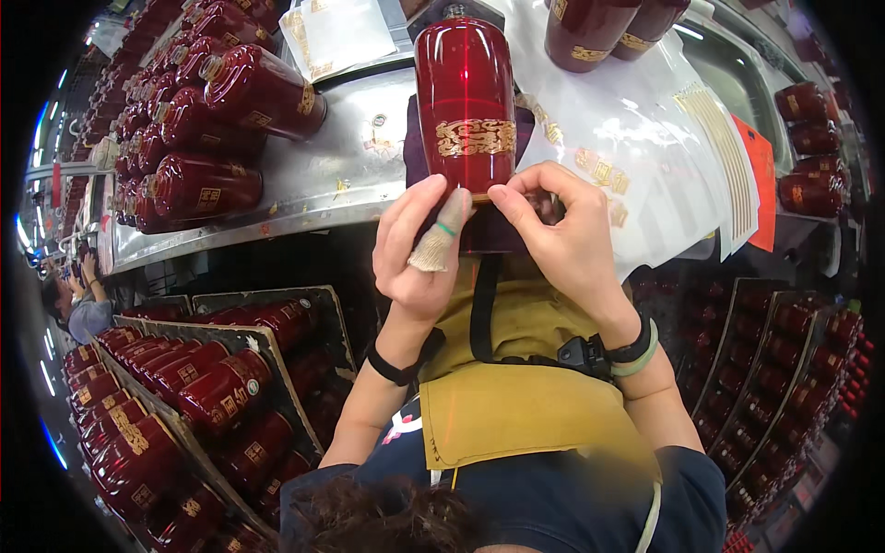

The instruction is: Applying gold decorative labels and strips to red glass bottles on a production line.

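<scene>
A glossy dark red bottle (pixel 466 83) with a gold ornamental band lies on a dark cloth (pixel 417 152), its neck away from me and its base toward me. My left hand (pixel 419 241) is closed at the left of the base, fingertips against it. One of its digits wears a pale finger cot with a green band. My right hand (pixel 564 217) is pinched at the right of the base, thumb tip touching the bottle's edge. A thin gold line runs along that edge between both hands. What the right fingers pinch is hidden.
Several red bottles (pixel 207 184) crowd the metal table (pixel 341 170) at left. White sheets with gold stickers (pixel 336 37) lie beyond; a sheet of thin gold strips (pixel 724 147) and a red-orange paper (pixel 758 180) lie right. Crates of bottles (pixel 221 392) flank me. A person (pixel 88 309) is far left.
</scene>
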The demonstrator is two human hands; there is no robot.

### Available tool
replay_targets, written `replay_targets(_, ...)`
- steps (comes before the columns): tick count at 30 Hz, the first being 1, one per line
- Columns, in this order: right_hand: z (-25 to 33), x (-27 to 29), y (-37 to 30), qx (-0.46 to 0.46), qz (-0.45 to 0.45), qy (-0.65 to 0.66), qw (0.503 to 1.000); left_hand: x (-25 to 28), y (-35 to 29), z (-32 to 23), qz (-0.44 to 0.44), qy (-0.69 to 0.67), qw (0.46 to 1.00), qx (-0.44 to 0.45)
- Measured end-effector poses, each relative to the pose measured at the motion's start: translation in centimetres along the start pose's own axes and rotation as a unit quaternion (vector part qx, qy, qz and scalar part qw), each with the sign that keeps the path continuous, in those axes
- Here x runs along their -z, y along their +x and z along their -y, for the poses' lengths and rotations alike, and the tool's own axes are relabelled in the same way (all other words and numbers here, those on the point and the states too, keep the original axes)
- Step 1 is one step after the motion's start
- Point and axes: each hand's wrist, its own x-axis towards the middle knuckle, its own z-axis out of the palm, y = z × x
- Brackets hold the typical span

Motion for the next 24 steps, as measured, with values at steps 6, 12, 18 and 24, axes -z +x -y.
replay_targets(6, 0.2, 0.7, 0.1, -0.009, -0.002, -0.005, 1.000, 0.1, 1.5, 0.1, 0.038, 0.035, 0.998, -0.035)
replay_targets(12, -0.1, 4.4, 1.2, 0.000, 0.094, -0.066, 0.993, -0.3, 0.0, 1.2, -0.004, -0.006, 1.000, 0.016)
replay_targets(18, 0.1, 4.7, 1.0, -0.042, 0.106, -0.047, 0.992, -0.5, 0.1, 1.1, -0.006, -0.002, 1.000, 0.009)
replay_targets(24, 0.2, 4.4, 1.1, -0.010, 0.105, -0.053, 0.993, -1.0, -1.7, 0.9, -0.075, -0.101, 0.978, 0.164)
